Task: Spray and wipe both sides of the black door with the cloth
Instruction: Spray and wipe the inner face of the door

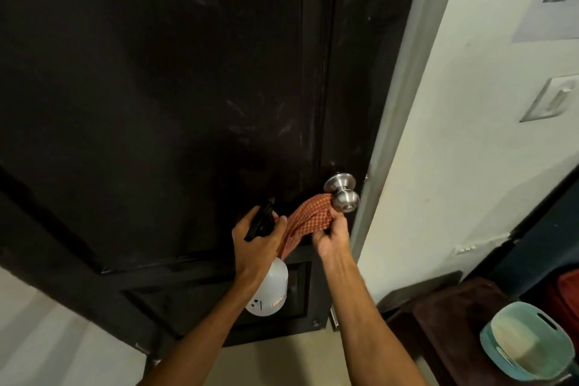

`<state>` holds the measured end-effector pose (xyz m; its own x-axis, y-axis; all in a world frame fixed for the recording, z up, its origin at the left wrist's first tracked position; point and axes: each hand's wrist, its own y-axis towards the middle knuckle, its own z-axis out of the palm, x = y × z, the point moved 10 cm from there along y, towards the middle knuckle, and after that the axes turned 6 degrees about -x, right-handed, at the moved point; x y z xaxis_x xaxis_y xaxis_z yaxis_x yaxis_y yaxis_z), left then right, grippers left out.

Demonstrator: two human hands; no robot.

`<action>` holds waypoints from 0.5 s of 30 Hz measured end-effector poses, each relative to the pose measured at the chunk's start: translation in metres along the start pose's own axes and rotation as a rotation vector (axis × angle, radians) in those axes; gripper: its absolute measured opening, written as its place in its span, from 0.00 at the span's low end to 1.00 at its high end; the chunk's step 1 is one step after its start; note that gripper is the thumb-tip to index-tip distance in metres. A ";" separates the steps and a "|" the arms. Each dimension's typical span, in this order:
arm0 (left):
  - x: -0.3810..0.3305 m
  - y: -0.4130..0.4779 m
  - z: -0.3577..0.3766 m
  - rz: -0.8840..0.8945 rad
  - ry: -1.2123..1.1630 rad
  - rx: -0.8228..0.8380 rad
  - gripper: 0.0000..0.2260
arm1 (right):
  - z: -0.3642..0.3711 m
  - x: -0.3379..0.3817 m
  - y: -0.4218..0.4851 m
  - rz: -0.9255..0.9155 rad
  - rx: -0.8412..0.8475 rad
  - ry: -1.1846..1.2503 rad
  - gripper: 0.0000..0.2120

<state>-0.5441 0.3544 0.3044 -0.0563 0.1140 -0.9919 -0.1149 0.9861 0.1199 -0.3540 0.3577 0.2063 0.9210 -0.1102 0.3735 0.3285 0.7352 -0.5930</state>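
Where right hand (332,236) grips, cloth (308,219) beside doorknob (344,200) (checked, orange).

A white wall (454,135) has a light switch (553,100) and a paper picture (554,0). A dark wood table (451,332) holds a blue-green basket (529,345). The floor (282,363) is pale. The light is dim.

Black door (163,78): panelled, faintly smeared, standing shut, filling the view from 9 to 1 o'clock. Cloth (308,221): orange-red check, bunched, hanging against the steel knob (343,194) at 5 o'clock of the door. Spray bottle (272,288): white body, black trigger head (label unreadable), tilting, sitting at 7 o'clock of the cloth.
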 end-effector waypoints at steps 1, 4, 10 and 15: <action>0.004 0.000 -0.003 -0.013 -0.008 -0.006 0.05 | 0.006 -0.009 -0.005 0.000 0.036 -0.113 0.11; 0.006 0.002 -0.002 -0.017 -0.006 0.007 0.04 | 0.017 -0.022 -0.021 -0.021 0.138 -0.382 0.10; -0.001 0.000 -0.008 0.010 -0.017 -0.011 0.10 | 0.002 0.000 -0.028 -0.189 0.110 -0.529 0.06; 0.004 -0.005 -0.040 0.040 -0.026 -0.078 0.05 | 0.025 0.002 -0.052 -0.313 0.282 -0.714 0.12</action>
<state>-0.5831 0.3447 0.3017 -0.0366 0.1576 -0.9868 -0.1904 0.9683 0.1617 -0.3747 0.3356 0.2556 0.4100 0.0438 0.9111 0.3955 0.8915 -0.2209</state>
